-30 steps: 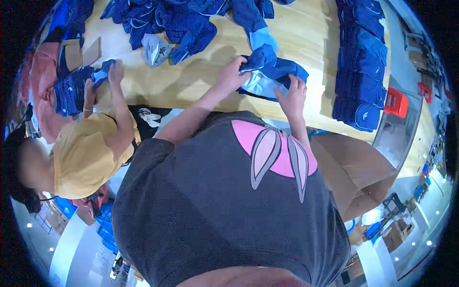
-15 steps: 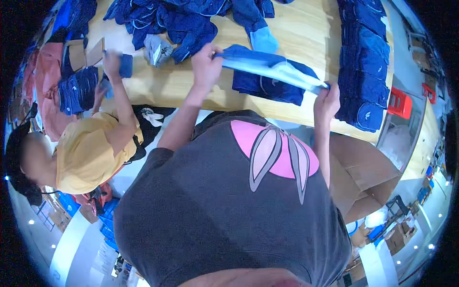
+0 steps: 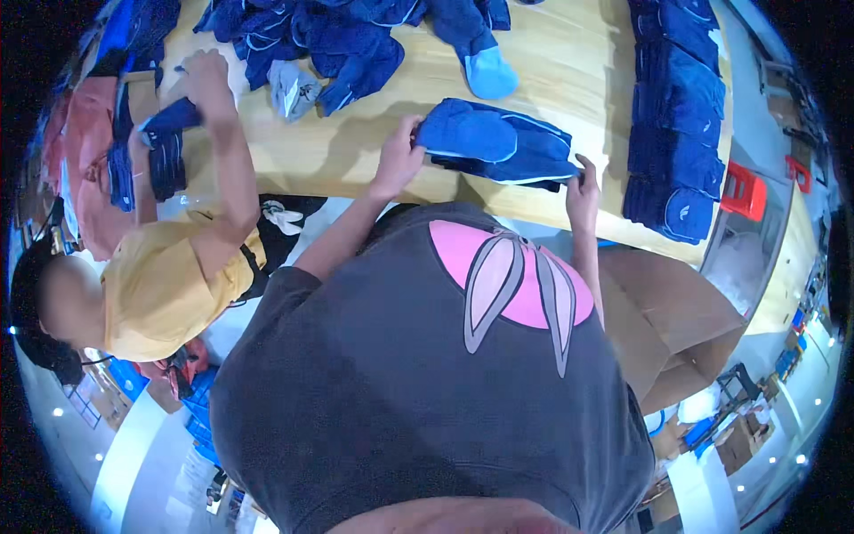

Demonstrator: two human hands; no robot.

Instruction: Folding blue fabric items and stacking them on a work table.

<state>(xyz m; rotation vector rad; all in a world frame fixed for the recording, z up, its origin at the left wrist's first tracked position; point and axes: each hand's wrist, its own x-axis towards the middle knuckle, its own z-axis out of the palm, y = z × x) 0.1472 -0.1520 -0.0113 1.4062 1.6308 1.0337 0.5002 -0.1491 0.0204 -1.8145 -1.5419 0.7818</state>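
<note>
- My left hand [image 3: 403, 160] pinches the cloth [image 3: 467, 131] at its left end.
- My right hand [image 3: 584, 191] grips the right end.
- Advise even tension, edges aligned.

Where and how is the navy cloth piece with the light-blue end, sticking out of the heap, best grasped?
Probably by its rounded light-blue end, pinched from the near side, past the blue piece at the left hand. That end points toward the person and lies uncovered on the tabletop, while the other end runs up toward the heap.
</note>
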